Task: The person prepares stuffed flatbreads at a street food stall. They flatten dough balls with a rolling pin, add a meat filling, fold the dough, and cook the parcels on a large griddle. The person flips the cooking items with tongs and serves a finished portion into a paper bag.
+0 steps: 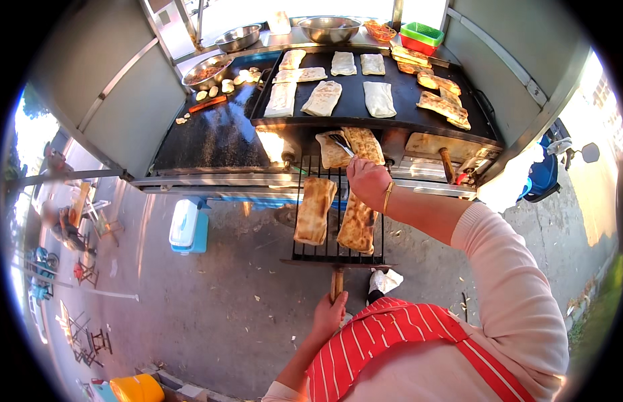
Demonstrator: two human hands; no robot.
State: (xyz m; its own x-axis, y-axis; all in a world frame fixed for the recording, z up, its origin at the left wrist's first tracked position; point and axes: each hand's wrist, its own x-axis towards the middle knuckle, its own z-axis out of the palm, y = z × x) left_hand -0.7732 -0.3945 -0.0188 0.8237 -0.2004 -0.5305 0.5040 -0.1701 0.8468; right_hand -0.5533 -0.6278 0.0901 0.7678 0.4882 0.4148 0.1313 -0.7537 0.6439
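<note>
My left hand [330,312] is closed around the wooden handle [337,284] of a metal grill rack [339,259], pulled partly out from beneath the griddle. Metal tongs [343,144], as far as I can tell, are in my right hand [367,182], their tip on a browned stuffed flatbread [332,151] at the rack's back. Beside it lies another flatbread [364,144]. Nearer me on the rack are two more browned flatbreads [315,211], [357,225]. Pale and browned flatbreads lie on the black griddle [331,108] above, one pale piece [379,99] near its front edge.
Left of the griddle, a dark plate [211,135] carries dough balls, an orange-handled tool [207,104] and a bowl of filling [206,73]. Steel bowls [329,30] and green and red baskets [422,34] stand behind. A second wooden handle [446,165] juts out at right; a cooler box [189,226] stands on the ground.
</note>
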